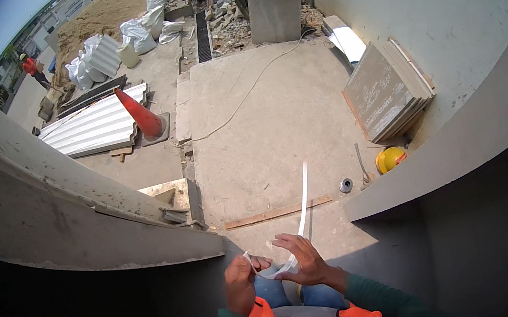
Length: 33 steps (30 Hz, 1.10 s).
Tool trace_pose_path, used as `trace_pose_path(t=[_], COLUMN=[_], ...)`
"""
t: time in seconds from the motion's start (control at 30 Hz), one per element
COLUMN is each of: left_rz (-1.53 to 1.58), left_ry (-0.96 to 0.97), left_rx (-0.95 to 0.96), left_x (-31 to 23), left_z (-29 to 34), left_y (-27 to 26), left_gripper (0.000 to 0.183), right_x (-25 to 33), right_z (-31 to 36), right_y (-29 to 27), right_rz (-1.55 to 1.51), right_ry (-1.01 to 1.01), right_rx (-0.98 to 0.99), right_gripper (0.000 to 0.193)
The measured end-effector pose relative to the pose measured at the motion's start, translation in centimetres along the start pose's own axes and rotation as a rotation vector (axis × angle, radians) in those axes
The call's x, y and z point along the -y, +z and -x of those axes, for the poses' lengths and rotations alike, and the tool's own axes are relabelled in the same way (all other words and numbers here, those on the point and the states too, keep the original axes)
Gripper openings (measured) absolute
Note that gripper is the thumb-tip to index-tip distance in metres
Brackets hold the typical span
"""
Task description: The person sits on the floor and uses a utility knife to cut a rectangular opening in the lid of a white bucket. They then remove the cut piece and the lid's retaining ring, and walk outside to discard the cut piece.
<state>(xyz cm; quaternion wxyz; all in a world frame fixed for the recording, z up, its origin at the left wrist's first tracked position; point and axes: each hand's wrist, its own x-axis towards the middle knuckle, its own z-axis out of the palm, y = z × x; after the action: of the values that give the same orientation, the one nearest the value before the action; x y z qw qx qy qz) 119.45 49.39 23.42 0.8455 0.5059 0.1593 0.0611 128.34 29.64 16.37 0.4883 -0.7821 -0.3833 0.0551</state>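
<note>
A long, narrow white flexible strip (305,196) bends between my hands in front of my lap. Its near end is pinched in the closed fingers of my left hand (242,281). My right hand (305,262) is curved around the strip farther along, its thumb below and its fingers loosely bent above. Beyond that hand the free length sticks up and away over the floor. The exact contact under the right fingers is partly hidden.
A thin wooden strip (277,213) lies across the doorway floor. A round can (346,186) and a yellow hard hat (391,159) sit at right, near leaning panels (385,94). An orange cone (143,115) stands at left; a cable (238,108) crosses the floor. Another person (34,69) stands far off.
</note>
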Motion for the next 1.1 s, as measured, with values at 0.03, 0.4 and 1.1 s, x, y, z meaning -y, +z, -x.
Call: trace_pose_path(t=[0.03, 0.4, 1.1], left_rz=[-0.004, 0.146, -0.832], left_ry=[0.008, 0.019, -0.225], left_rx=[0.096, 0.436, 0.318], left_x=[-2.2, -14.0, -23.6], left_z=[-1.8, -27.0, -86.3], left_y=[0.2, -4.4, -15.8], left_gripper=[0.041, 0.04, 0.036], right_x=[-1.3, -16.9, -43.7], right_z=[-2.1, -25.6, -73.4], right_y=[-1.2, 3.2, -7.2], right_rz=[0.048, 0.132, 0.152], right_ry=[0.025, -0.019, 0.771], right_rx=[0.124, 0.458, 0.269], right_gripper=[0.074, 0.045, 0.072])
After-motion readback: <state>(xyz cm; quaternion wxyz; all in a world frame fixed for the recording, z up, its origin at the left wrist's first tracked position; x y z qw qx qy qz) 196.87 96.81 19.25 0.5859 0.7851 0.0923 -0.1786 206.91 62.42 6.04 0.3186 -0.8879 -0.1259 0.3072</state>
